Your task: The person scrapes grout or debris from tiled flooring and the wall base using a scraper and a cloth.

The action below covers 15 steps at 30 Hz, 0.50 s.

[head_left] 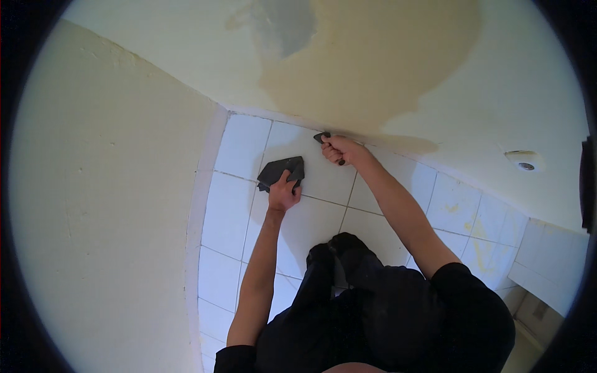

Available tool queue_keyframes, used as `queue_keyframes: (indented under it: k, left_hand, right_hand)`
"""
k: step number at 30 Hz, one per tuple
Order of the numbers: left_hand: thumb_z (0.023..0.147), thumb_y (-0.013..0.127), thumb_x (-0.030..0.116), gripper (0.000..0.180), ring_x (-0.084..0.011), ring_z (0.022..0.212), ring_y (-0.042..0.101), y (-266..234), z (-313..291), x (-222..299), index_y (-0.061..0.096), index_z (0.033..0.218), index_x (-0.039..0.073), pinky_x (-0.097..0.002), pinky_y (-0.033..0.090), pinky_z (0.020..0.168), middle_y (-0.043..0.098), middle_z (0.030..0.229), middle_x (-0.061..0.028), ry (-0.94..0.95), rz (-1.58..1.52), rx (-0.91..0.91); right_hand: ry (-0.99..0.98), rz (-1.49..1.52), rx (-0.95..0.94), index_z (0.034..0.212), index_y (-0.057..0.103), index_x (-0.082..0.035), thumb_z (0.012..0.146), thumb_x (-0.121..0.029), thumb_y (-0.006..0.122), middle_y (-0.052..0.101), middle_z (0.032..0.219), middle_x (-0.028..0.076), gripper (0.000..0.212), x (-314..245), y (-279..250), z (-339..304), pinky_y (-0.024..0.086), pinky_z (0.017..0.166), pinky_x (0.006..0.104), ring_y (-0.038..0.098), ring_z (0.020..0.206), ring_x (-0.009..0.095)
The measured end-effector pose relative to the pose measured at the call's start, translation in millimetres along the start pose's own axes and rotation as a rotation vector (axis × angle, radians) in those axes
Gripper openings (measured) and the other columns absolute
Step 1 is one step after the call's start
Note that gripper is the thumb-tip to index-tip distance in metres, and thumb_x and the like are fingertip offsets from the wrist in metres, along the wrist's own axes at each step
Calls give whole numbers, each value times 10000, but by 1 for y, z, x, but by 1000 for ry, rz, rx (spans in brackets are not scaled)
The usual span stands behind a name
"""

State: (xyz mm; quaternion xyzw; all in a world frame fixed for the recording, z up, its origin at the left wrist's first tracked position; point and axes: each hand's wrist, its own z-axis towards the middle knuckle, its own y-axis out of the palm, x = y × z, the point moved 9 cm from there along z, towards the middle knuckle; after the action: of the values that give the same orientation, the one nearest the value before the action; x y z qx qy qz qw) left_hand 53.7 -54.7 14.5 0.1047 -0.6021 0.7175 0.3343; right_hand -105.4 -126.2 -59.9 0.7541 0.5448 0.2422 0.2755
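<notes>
A cream-coloured wall [106, 186], faintly pitted, fills the left side, and a pale skirting strip [197, 205] runs along its foot beside the white square floor tiles [320, 217] with their thin dark joints. Next comes the left hand [285, 194], reaching in with a bare forearm and closed on the near edge of a dark grey angular sheet [278, 170], its index finger laid over the top; the sheet is at or just above the tiles, though contact with them cannot be told, and its exact kind is unclear. Above it, on the off-white facing wall [516, 87], a grey patch [289, 25] borders a broad tan patch [373, 56] that reaches down toward the floor. Below, the person's black shoes [345, 244] stand on the tiles. To the right of the sheet, the right hand [342, 150] is wrapped around the handle of a small black hand tool [321, 137], whose flat head points left close to the foot of the facing wall. Farther right, yellow smears [480, 253] mark the tiles, and a round metal fitting [527, 166] sits in a recess in that wall.
</notes>
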Motion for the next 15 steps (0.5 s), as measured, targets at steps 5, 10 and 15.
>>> queue_keyframes:
  k: [5, 10, 15]
  left_hand:
    - [688, 655, 118, 197, -355, 655, 649, -7, 5, -1, 683, 872, 54, -427, 566, 587, 601, 1117, -177, 3, 18, -20]
    - [796, 627, 199, 193, -358, 915, 642, -38, 40, -26, 684, 870, 30, -444, 564, 676, 596, 1139, -220, -179, 354, 177]
    - [854, 573, 175, 211, -372, 931, 615, -18, 109, -33, 671, 843, -12, -448, 558, 711, 597, 1087, -230, -310, 394, 137]
  right_hand:
    - [-230, -181, 26, 714, 370, -152, 1024, -463, 394, 236, 546, -68, 440, 12, -7, -20, 139, 348, 258, 175, 388, 67]
    - [-315, -224, 133, 739, 395, -136, 1005, -502, 419, 286, 570, -53, 454, 69, -34, -93, 159, 353, 266, 207, 406, 71]
    - [-293, -287, 243, 731, 382, -140, 992, -543, 423, 280, 565, -64, 482, 108, -55, -135, 165, 360, 247, 212, 407, 59]
